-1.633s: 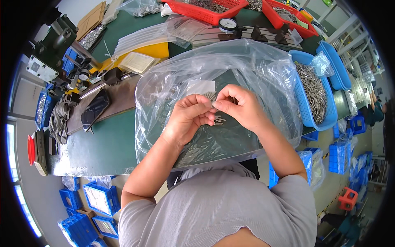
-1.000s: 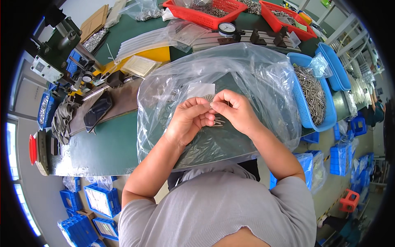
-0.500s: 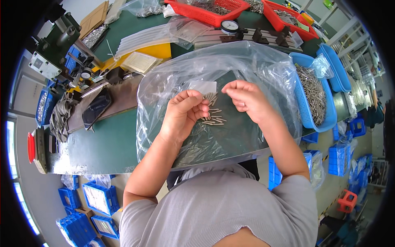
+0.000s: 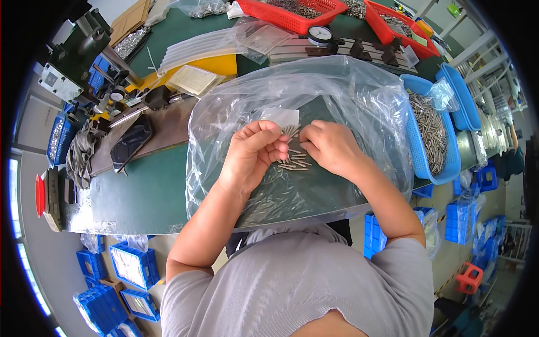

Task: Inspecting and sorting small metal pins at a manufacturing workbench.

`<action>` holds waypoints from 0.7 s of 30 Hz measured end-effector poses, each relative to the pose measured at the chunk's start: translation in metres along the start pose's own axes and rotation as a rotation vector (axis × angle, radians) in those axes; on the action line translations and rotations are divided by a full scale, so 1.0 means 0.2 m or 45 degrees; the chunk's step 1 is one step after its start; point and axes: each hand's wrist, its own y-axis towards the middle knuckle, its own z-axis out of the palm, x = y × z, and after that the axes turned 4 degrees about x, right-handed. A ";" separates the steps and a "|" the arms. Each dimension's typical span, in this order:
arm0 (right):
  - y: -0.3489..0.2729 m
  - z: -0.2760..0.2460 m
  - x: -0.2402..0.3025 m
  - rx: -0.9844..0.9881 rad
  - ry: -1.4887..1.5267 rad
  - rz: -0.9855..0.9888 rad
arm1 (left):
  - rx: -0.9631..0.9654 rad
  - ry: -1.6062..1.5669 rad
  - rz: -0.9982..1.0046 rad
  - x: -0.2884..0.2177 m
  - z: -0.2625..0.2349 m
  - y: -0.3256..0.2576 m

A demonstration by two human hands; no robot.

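Observation:
A small pile of slim metal pins [image 4: 296, 163] lies on a clear plastic bag [image 4: 359, 95] spread over the green table. My left hand [image 4: 252, 150] is just left of the pile, fingers curled and thumb pressed on the index finger. Whether a pin is in that pinch I cannot make out; other pins show right beside its fingertips. My right hand [image 4: 332, 147] is bent down at the pile's right side, with its fingers drawn together. Its fingertips are hidden, and so is anything between them. A white paper slip [image 4: 281, 116] lies just behind the pins.
A blue basket full of metal pins [image 4: 429, 132] stands at the right, another blue basket [image 4: 457, 95] beyond it. Red baskets [image 4: 292, 16] and a dial gauge [image 4: 320, 35] are at the back. Left are a black pouch [image 4: 132, 141] and a machine stand [image 4: 92, 45].
My right hand has moved down and slightly left, from above the bag to the pile of pins. My left hand has hardly moved. The view has shifted slightly.

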 end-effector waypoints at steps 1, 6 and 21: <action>0.00 0.00 0.00 0.013 -0.037 0.014 | 0.016 0.011 -0.012 0.00 0.00 0.00; -0.01 -0.02 -0.04 0.029 0.977 0.325 | 0.026 -0.004 -0.100 0.02 0.01 0.00; 0.01 0.01 0.10 -0.089 1.492 0.224 | 0.086 -0.001 -0.133 0.03 0.01 0.00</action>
